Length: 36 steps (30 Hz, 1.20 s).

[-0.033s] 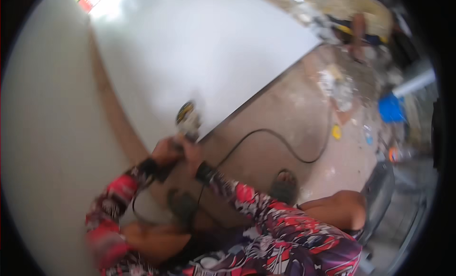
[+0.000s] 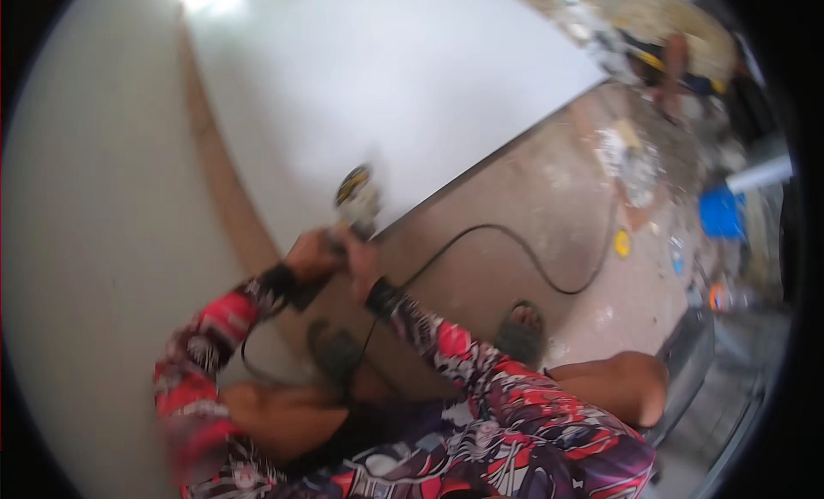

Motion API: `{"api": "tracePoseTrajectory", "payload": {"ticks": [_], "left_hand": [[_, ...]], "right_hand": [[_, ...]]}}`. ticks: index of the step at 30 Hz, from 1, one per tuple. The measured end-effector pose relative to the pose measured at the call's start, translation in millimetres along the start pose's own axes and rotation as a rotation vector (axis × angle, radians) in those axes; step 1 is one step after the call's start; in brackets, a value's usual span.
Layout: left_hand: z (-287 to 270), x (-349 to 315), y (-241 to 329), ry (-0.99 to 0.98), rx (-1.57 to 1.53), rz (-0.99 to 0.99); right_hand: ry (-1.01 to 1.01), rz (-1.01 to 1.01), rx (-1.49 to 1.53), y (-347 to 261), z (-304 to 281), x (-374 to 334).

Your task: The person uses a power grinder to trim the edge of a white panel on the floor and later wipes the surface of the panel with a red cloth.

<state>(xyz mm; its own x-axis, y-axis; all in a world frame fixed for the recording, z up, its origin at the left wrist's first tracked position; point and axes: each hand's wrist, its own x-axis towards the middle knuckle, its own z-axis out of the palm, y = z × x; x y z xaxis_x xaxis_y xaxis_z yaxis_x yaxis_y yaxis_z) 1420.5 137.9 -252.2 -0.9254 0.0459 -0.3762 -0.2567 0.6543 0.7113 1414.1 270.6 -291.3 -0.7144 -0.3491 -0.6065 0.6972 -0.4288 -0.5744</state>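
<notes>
A large white slab lies flat on the concrete floor. At its near edge sits a small angle grinder with a yellow-and-black head, blurred. My left hand and my right hand both grip the grinder's body from behind, close together. Both arms wear red, white and black patterned sleeves with dark cuffs. A black power cord loops from the tool across the floor to the right. My sandalled feet rest on the floor below the hands.
A pale wall fills the left side, with a brown strip between it and the slab. At the right lie scattered debris, a yellow round object, a blue container and a white pipe.
</notes>
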Motion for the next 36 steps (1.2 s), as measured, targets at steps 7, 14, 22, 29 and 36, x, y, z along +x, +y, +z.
{"api": "tracePoseTrajectory", "payload": {"ticks": [7, 14, 22, 29, 36], "left_hand": [[-11, -18, -15, -0.073, 0.272, -0.055], [-30, -29, -6, -0.138, 0.430, -0.182], [-64, -43, -5, -0.245, 0.501, -0.276], [-122, -65, -2, -0.330, 0.788, -0.439], [-127, -71, -26, -0.323, 0.810, -0.574]], "right_hand": [[-0.113, 0.206, 0.079, 25, 0, -9], [-0.261, 0.347, 0.015, 20, 11, -27], [-0.369, 0.429, 0.242, 45, 39, -22], [-0.497, 0.546, 0.528, 81, 107, -23], [-0.414, 0.665, 0.591, 106, 131, -14]]}}
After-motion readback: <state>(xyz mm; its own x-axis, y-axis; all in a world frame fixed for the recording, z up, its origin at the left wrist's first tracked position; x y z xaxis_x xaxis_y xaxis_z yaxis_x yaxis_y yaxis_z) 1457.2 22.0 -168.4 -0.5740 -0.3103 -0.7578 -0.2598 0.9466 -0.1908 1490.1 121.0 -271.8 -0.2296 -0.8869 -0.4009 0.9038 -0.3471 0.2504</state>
